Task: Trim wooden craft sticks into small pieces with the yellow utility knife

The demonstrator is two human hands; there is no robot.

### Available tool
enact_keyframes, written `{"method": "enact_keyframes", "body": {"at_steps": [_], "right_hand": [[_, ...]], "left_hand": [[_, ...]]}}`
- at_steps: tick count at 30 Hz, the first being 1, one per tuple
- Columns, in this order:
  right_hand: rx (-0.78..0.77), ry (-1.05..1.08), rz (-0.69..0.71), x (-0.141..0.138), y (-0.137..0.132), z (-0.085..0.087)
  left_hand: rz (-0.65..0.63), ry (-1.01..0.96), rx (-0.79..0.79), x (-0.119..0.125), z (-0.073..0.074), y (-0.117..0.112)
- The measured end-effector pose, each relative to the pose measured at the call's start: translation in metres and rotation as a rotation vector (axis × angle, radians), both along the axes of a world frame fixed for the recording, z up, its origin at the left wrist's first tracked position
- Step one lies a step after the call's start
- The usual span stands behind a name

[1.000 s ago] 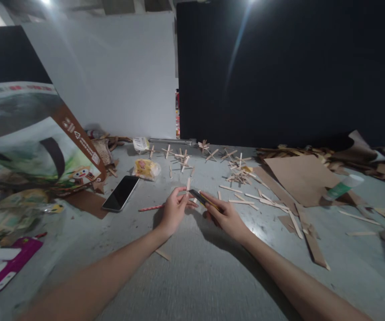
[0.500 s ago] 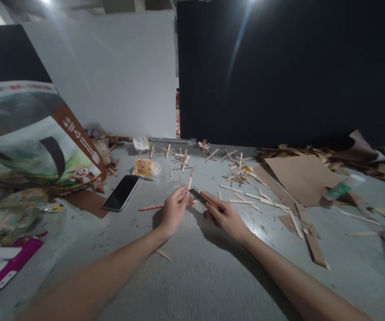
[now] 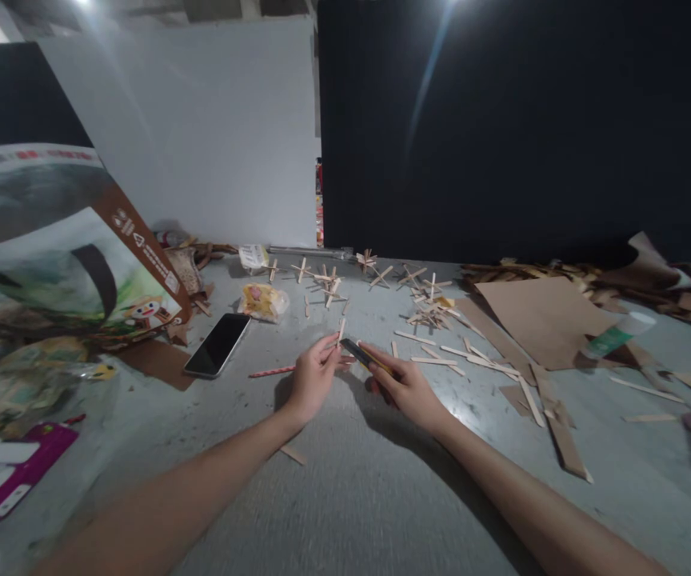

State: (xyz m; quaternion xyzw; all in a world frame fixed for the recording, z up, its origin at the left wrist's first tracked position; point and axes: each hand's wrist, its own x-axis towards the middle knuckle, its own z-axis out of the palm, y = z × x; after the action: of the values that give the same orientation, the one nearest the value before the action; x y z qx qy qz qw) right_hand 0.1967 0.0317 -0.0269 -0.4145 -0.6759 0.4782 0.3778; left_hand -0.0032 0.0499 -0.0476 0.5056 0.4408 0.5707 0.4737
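Between the fingertips of my left hand (image 3: pixel 314 376) is a short wooden craft stick (image 3: pixel 341 330), its upper end pointing away from me. My right hand (image 3: pixel 409 394) is closed round a utility knife (image 3: pixel 372 359) with a yellow and black body. The knife's dark front end reaches left to the stick, right by my left fingertips; whether the edge touches the wood is too small to tell. A red-and-white striped straw or pencil (image 3: pixel 272 371) lies on the table just left of my left hand.
Loose craft sticks (image 3: pixel 435 362) and crossed stick pieces (image 3: pixel 380 277) lie beyond my hands. A phone (image 3: pixel 217 346) and a wrapped snack (image 3: pixel 262 302) are at left, near a large printed bag (image 3: pixel 135 240). Cardboard (image 3: pixel 543 324) and a glue stick (image 3: pixel 618 334) lie at right.
Almost nothing differs. Both hands stay in place, with the knife still held against or close by the stick; its front end has shifted very slightly.
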Motion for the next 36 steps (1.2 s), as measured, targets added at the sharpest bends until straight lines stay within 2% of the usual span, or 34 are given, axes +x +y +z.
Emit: {"method": "enact_keyframes", "body": {"at_steps": [8,25,36], "right_hand": [[0.010,0.009,0.019,0.001,-0.002,0.001],[0.025,0.025,0.026,0.001,-0.003,0.001],[-0.012,0.020,0.003,0.000,-0.002,0.002]], "left_hand": [[-0.061,-0.055,0.007,-0.001,0.003,0.001],[-0.051,-0.014,-0.065,-0.001,0.009,-0.002],[-0.045,-0.032,-0.011,0.001,0.009,0.000]]}}
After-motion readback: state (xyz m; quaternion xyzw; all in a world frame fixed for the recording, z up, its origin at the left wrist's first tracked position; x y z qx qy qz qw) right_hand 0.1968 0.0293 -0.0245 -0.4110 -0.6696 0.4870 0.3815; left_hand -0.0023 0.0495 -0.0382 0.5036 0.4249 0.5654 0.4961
